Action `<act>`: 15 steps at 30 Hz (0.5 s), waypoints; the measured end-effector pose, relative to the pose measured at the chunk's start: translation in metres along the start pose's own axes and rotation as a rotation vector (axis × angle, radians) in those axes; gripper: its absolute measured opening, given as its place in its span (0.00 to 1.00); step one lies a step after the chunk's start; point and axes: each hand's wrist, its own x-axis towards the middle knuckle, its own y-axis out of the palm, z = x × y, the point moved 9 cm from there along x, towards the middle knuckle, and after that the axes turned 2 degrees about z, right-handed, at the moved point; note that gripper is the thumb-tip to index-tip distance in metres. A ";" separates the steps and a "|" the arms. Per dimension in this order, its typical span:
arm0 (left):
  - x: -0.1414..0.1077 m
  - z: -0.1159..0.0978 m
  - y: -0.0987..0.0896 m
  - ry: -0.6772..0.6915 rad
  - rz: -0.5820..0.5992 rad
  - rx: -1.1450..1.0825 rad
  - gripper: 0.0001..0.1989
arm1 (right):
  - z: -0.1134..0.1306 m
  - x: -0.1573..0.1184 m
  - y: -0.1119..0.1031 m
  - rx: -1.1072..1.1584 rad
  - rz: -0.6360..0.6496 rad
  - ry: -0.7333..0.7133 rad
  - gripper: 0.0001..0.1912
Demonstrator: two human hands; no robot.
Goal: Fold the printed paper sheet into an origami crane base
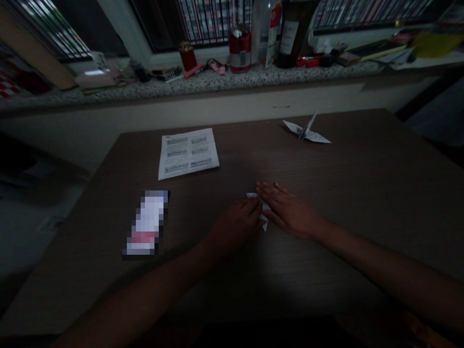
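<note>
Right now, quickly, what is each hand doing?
Left hand: fingers bent over the small folded paper; whether they grip it can't be told.
Right hand: open, laid flat at the paper's edge.

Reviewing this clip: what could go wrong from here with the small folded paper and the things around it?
The left hand and right hand cover most of the small folded paper, so a crooked crease could go unnoticed, especially in this dim light.

The phone lies beside the left forearm; a sideways sweep might nudge it.

The paper bird stands loose near the table's far edge and could shift if bumped.
</note>
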 end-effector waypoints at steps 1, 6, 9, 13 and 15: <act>-0.001 0.000 0.000 0.000 -0.012 0.012 0.16 | 0.001 -0.001 0.002 -0.015 0.017 -0.001 0.32; -0.007 0.008 -0.004 -0.086 -0.060 0.090 0.20 | 0.001 -0.004 0.002 -0.061 0.041 -0.003 0.37; -0.008 0.011 -0.005 -0.104 -0.048 0.072 0.24 | 0.001 -0.003 0.002 -0.072 0.057 0.014 0.36; -0.008 0.013 -0.005 -0.141 -0.057 0.040 0.28 | 0.001 -0.003 0.004 -0.099 0.069 0.029 0.35; -0.008 0.013 -0.005 -0.150 -0.061 0.035 0.27 | 0.001 -0.003 0.004 -0.111 0.066 0.029 0.36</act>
